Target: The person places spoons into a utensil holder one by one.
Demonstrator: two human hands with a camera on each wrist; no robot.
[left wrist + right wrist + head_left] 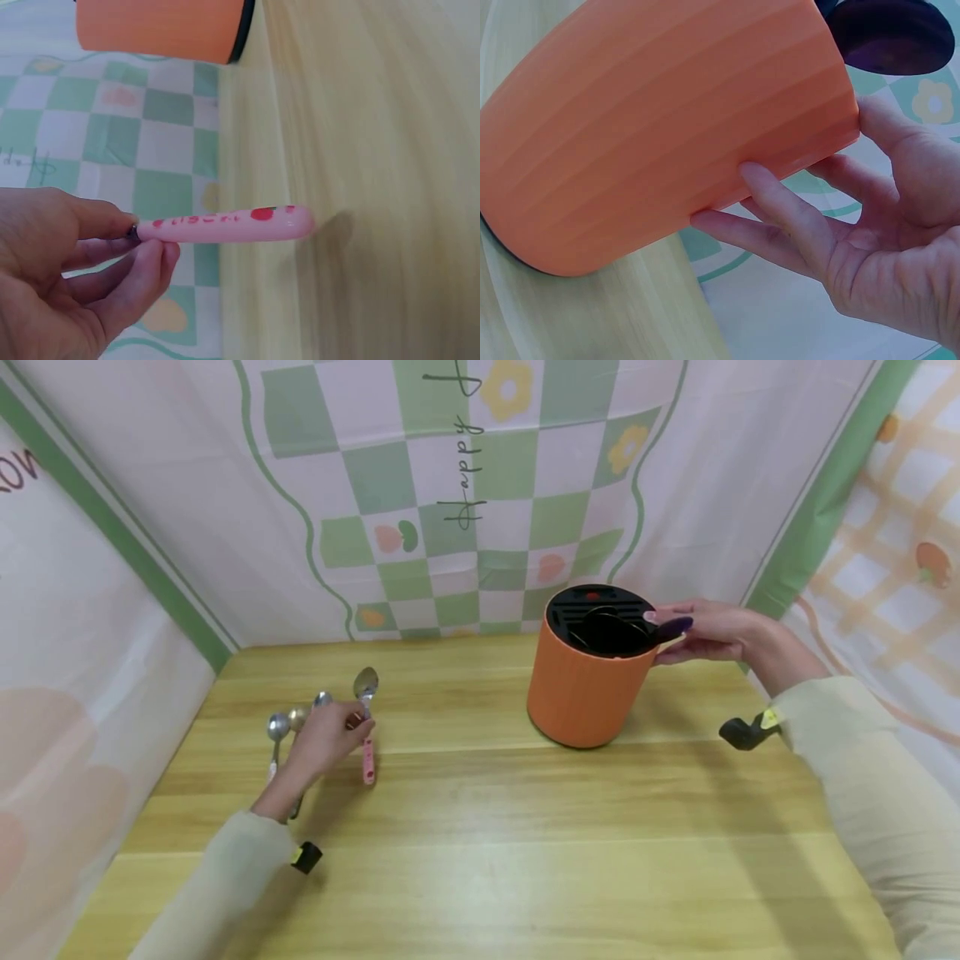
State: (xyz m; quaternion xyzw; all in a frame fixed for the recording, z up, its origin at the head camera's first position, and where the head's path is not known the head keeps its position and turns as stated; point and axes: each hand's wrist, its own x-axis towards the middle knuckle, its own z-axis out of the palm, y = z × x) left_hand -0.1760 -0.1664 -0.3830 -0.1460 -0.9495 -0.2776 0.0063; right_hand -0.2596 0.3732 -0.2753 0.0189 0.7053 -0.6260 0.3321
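Note:
My left hand (326,739) pinches a spoon (368,760) between thumb and fingers where its metal neck meets the pink handle. Red marks dot that handle, and the metal bowl points toward the back of the table. In the left wrist view the pink handle (232,225) stands out past the fingertips. My right hand (712,631) grips the upper right side of an orange utensil holder (588,685), thumb at the rim and fingers along the ribbed wall. Its black slotted top (592,610) tilts toward me. A dark purple oval piece (675,628) juts out by the thumb.
Several more spoons lie left of my left hand, among them a silver one (277,725) and a gold-toned one (298,718), partly covered by the hand. The wooden table (480,852) meets a checked cloth backdrop (450,485) at its far edge.

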